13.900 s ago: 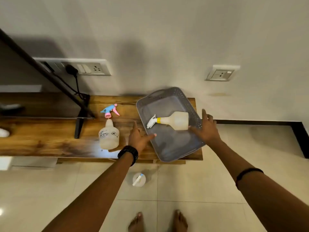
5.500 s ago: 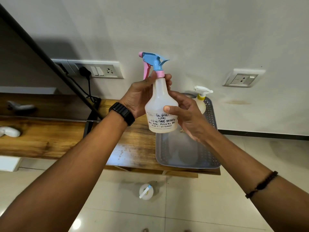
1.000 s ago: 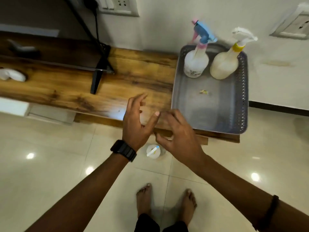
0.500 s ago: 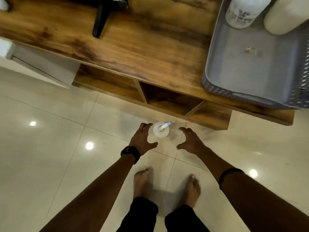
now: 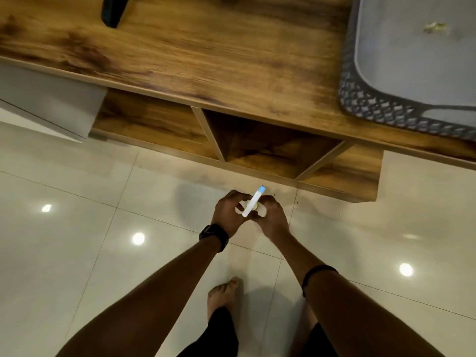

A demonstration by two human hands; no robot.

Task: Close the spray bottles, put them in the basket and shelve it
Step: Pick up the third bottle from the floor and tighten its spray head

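Observation:
A small white spray bottle (image 5: 253, 203) with a white, blue-tipped spray head stands on the tiled floor in front of the wooden unit. My left hand (image 5: 228, 215) and my right hand (image 5: 270, 219) are both closed around it from either side, hiding most of its body. The grey perforated basket (image 5: 365, 99) sits on the wooden top at the upper right; only its near corner and bare floor show, and the two bottles in it are out of frame.
The wooden table top (image 5: 206, 55) spans the upper frame, with open shelf compartments (image 5: 268, 148) beneath its front edge. A black stand foot (image 5: 113, 11) rests on the top at the upper left. My bare feet (image 5: 222, 292) are on the glossy tiles.
Both hands, open beside the floor bottle half a second ago, have closed around it. The view has dropped lower and nearer; the two bottles in the basket have left the frame.

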